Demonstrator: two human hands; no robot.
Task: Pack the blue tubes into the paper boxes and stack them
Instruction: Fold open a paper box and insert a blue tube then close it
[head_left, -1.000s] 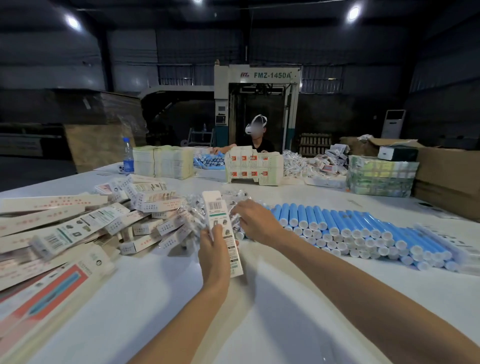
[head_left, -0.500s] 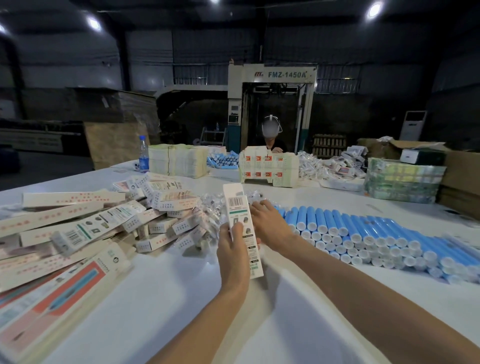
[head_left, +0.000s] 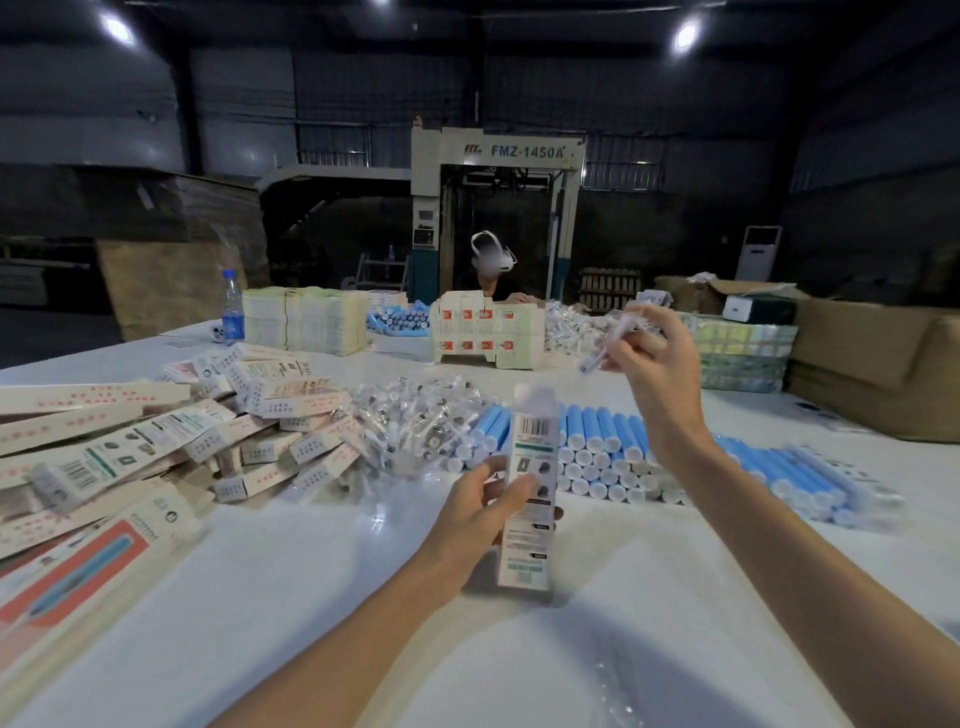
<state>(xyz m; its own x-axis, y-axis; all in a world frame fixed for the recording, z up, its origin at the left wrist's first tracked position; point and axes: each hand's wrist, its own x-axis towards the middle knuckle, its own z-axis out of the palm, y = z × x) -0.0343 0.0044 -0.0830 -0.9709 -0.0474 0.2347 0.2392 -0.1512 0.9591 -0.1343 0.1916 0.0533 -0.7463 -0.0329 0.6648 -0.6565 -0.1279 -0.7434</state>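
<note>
Paper box (head_left: 535, 436) gripped upright in left hand (head_left: 480, 512), centre frame, long axis vertical. Right hand (head_left: 657, 374) above and right of box top, pinching a clear-wrapped piece (head_left: 605, 340), blurred. Blue tubes (head_left: 602, 434) just behind box, flat on white table (head_left: 311, 597), caps toward camera; right hand nearer. Dim warehouse beyond.

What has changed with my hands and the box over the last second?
The right hand rose from the pile of clear packets and now pinches a blurred clear packet in the air, above the blue tubes. The left hand still holds the paper box upright. The tubes, the pile and the heap of boxes on the left lie as before.
</note>
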